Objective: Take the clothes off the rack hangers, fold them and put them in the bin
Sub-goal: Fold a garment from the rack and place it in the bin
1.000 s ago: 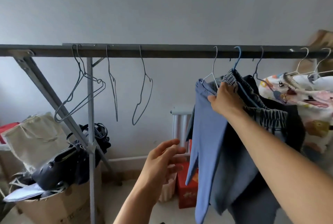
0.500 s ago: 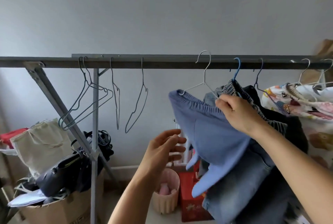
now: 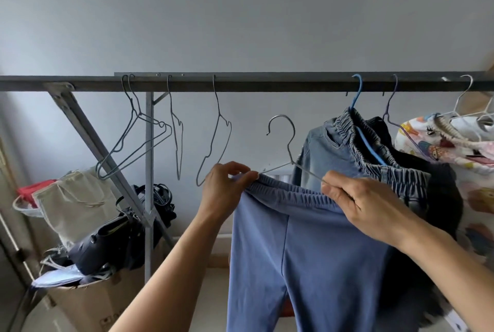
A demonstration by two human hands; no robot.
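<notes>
Grey rack [image 3: 267,85] across the far side, running left to right on slanted legs. Near and right of centre, blue trousers [image 3: 307,251] hanging from the waistband, held below the bar and clear of it. Behind them to the right, denim trousers [image 3: 334,149] on a blue hanger [image 3: 357,96], then a dark garment [image 3: 443,198] and a patterned cloth [image 3: 427,149], all hung from the bar. Far left and low, a cardboard box [image 3: 88,302] piled with bags [image 3: 107,240]. Left grip [image 3: 224,190] closed, pinching the waistband's left end between thumb and fingers. Right grip [image 3: 358,203] closed round the waistband's right end together with one wire arm of the silver hanger [image 3: 288,144], hook free under the bar. Further left, bare wire hangers [image 3: 213,144] on the bar.
</notes>
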